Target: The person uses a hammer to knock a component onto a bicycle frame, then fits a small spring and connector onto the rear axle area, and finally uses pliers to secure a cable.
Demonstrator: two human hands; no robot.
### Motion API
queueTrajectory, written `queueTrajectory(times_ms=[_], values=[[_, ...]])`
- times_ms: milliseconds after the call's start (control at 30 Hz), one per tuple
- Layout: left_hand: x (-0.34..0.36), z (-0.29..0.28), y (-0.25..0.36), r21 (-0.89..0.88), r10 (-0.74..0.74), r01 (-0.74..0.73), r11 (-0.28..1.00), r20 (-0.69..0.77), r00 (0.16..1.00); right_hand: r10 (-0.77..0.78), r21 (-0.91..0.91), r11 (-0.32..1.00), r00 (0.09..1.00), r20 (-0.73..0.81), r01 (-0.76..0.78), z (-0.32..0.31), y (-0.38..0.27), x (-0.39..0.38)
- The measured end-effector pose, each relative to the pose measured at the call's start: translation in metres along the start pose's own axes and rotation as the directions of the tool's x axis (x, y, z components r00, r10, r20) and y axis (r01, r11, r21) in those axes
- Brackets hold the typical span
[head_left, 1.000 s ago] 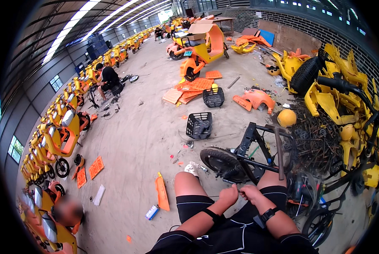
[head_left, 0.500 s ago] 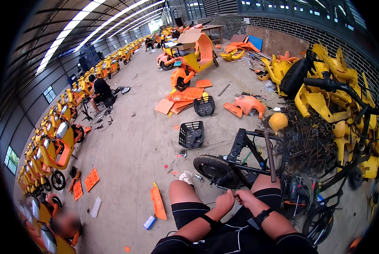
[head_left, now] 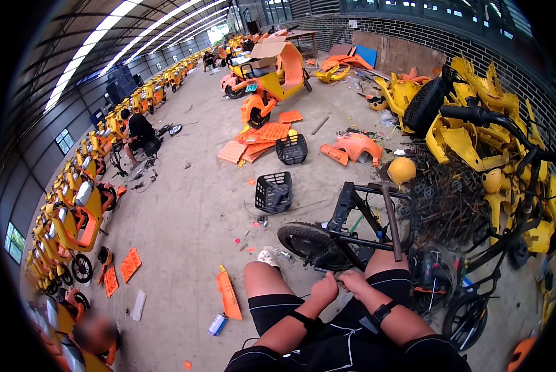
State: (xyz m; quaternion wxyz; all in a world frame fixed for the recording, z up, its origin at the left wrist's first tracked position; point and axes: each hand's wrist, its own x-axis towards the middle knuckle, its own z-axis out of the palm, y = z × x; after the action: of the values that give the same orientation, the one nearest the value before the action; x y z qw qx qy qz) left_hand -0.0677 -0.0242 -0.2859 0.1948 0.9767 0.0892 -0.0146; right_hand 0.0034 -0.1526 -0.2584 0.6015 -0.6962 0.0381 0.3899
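Between my knees, my left hand is closed, its fingers curled. Beside it my right hand is closed too, fingertips pinched close to the left ones. What they hold, if anything, is too small to make out. Just beyond the hands lies a black scooter frame with its wheel toward my left knee. A short dark rod-like part shows by the wheel hub, right at my fingers. A hammer-like tool with a long brown handle rests across the frame near my right knee.
Black baskets and orange panels lie ahead on the floor. To the right are a heap of dark metal parts, yellow body panels and a handlebar. Yellow scooters line the left; another person sits there.
The whole view has shifted slightly, so the surroundings sit a little further left and higher. Both hands stay close together by the wheel hub, with only small finger movement.
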Motion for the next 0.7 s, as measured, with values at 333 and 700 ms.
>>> queueTrajectory(times_ms=[333,700], values=[[0.008,0.0,-0.02,-0.188,-0.058,0.085,0.979,0.145,0.988,-0.291,-0.413,0.87,0.956,0.015,0.271,0.0,-0.005,-0.006],[0.011,-0.005,-0.015,-0.206,-0.078,0.114,0.972,0.172,0.982,-0.184,-0.154,0.968,0.979,0.087,0.196,-0.006,0.005,0.005]])
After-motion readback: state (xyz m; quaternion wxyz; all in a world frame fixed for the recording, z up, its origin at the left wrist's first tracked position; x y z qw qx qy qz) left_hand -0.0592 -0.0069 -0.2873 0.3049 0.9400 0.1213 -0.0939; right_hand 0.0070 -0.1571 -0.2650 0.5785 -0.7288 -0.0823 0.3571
